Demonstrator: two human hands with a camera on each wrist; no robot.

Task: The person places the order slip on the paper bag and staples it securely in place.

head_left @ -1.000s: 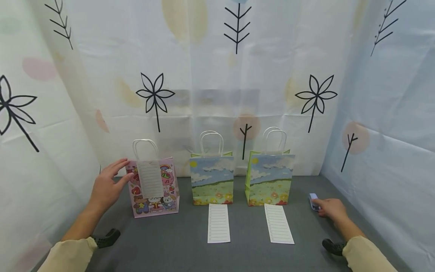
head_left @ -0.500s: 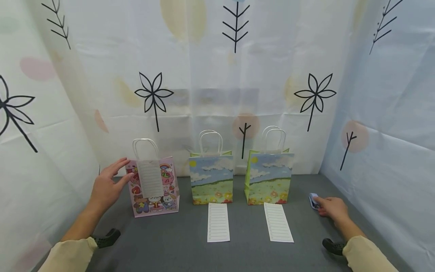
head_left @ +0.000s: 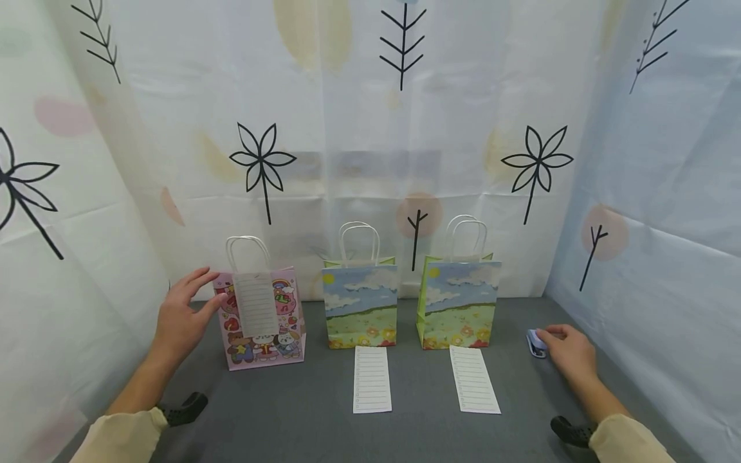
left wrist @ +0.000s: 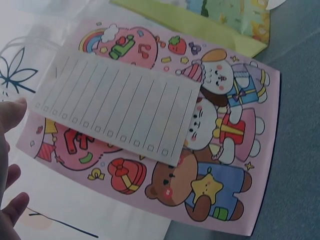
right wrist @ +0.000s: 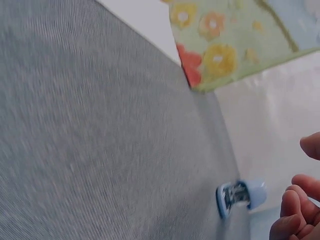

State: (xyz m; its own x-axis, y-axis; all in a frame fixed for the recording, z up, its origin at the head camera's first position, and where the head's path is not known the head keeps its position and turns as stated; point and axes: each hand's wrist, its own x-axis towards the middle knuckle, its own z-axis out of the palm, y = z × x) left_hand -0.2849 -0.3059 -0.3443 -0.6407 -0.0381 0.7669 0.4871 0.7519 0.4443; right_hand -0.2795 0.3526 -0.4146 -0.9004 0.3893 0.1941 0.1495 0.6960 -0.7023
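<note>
My left hand (head_left: 182, 315) is at the upper left edge of the pink cartoon paper bag (head_left: 262, 350), thumb and fingers spread apart. A lined checklist slip (head_left: 257, 305) hangs against that bag's front, and the left wrist view shows its ruled lines and tick boxes. Over on the right, my right hand (head_left: 572, 354) hovers beside a small pale blue stapler (head_left: 536, 344) lying on the table. In the right wrist view a gap shows between the fingers (right wrist: 305, 200) and the stapler, and they hold nothing.
Two flower-meadow paper bags (head_left: 361, 308) (head_left: 460, 305) with white handles stand upright to the right of the pink one. In front of each lies a lined slip (head_left: 372, 379) (head_left: 475, 379) on the grey table (head_left: 278, 418). Patterned curtain (head_left: 359, 128) encloses the back and sides.
My right hand has let go of the stapler and drawn slightly up and away, leaving it on the table. The left hand stays at the pink bag, almost unmoved.
</note>
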